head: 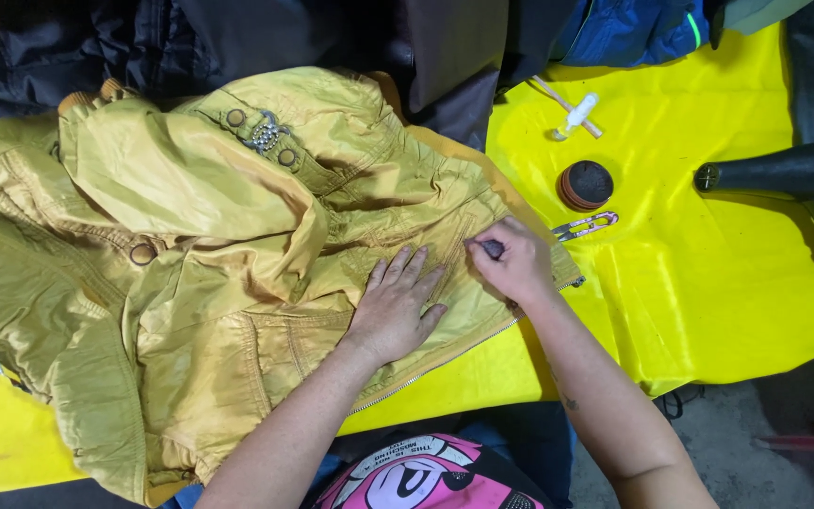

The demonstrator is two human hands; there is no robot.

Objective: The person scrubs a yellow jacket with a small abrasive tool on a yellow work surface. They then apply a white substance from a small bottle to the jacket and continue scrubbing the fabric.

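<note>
Mustard-yellow and faintly shiny, the jacket (190, 273) lies spread over a bright yellow table cover (708, 283), its long axis running from the far left edge toward the middle, its zippered hem (445, 363) slanting down toward the person. A round snap button (142, 253) shows on its left half, and a metal buckle strap with two more snaps (264, 132) lies at the collar end, well up and left of both hands.

Left hand (396, 306) — flat, fingers spread, palm pressed on the fabric, gripping nothing; it pins the jacket just left of the other hand. Right hand (515, 264) sits just beside it, fingers curled around a small dark object (493, 249) that it presses on the jacket near the right edge of the garment; what kind of tool it is cannot be told.

Right of that grip, close by on the cover, lies a small pair of metal thread snips (584, 225). Just above them sits a round dark tin (586, 184) — its contents look dark and cannot be made out. Farther up lie a small white bottle (577, 113) and a thin stick (562, 104), crossed. Well to the right, at the cover's edge, a black hair dryer (784, 174) points its nozzle left. Dark garments (237, 38) are heaped along the far side.
</note>
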